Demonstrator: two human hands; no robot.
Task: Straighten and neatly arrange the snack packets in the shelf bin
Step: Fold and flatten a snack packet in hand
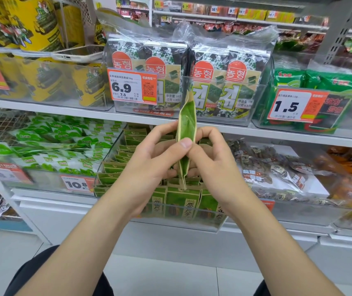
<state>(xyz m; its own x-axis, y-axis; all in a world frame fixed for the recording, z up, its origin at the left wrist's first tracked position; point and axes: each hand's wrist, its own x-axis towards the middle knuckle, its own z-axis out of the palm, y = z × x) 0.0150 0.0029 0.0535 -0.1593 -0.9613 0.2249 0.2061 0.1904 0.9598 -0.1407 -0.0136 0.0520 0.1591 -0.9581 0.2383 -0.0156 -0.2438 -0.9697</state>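
Note:
A green and tan snack packet (186,122) stands edge-on in front of me, held upright above the clear shelf bin (115,146). My left hand (156,159) pinches it from the left, thumb across its front. On the other side, my right hand (213,161) grips it with curled fingers. The bin below holds several matching green packets (175,197), upright in rows; those at the front face me, those on the left lean back.
Left of the bin lies a bin of white and green packets (60,146), to the right brown snack bags (277,167). The upper shelf carries seaweed packs (209,82), yellow packs (42,77), a phone (77,53) and price tags (131,85).

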